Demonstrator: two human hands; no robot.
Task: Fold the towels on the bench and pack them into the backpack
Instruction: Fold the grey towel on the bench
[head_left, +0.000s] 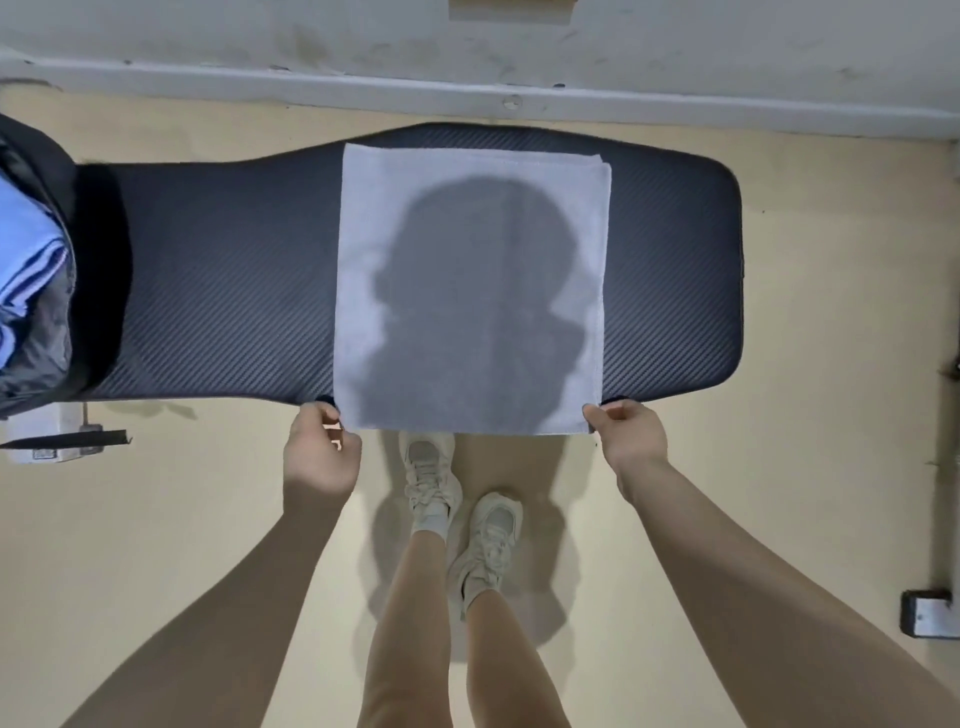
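Across the middle of the view, worktop (670, 249): a dark padded surface with a ribbed pattern is set lengthwise beside the wall, and the towel is carried on it.
Backpack (31, 270): it is stood at the left end of the worktop, mouth open, with pale blue striped fabric seen inside; it is judged to be kept there for packing within reach.
Towel (470, 288): a pale grey cloth is laid flat across the worktop, roughly square, its far edge doubled into stacked layers, its near edge hung just over the front rim. A head-shaped shadow is cast on it.
Left hand (319, 449): the near left corner is pinched, the grip clamped on the cloth.
Right hand (628, 434): the near right corner is pinched likewise, its grip clamped.
Reason for the hold: both near corners are taken so that, by judgement, the near edge can be carried to the far edge for another fold.
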